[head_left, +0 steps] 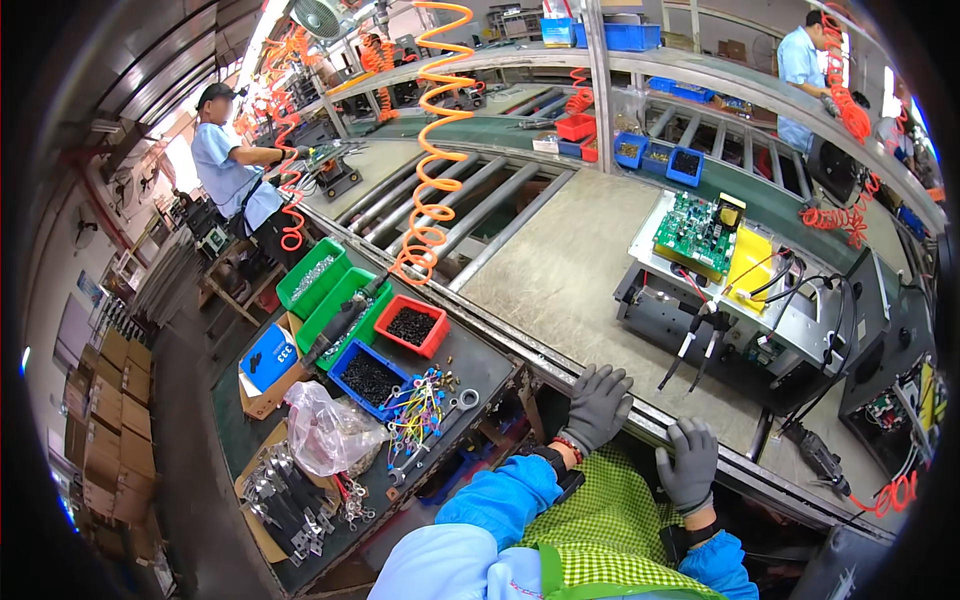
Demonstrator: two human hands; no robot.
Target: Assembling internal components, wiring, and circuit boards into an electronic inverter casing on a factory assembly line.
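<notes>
My left hand (597,405), in a grey glove, rests on the metal edge rail (540,362) of the workbench, its fingers laid over it and apart. Close by to the right, my right hand (688,465), gloved alike, lies against the same edge with its fingers spread and thumb out. Neither hand holds anything. Beyond them on the bench stands a half-built machine with a dark metal chassis (650,305). It carries a green circuit board (692,235), a yellow sheet (752,265), and loose black cables whose leads (690,345) hang toward me.
At left, a side table bears green (315,275), red (440,345) and blue bins (350,385) of small parts, coloured wires (425,405), wrenches (405,465) and a plastic bag (330,425). An orange coiled hose (430,180) hangs ahead. A power screwdriver (820,460) lies right. Other people (225,160) work farther off.
</notes>
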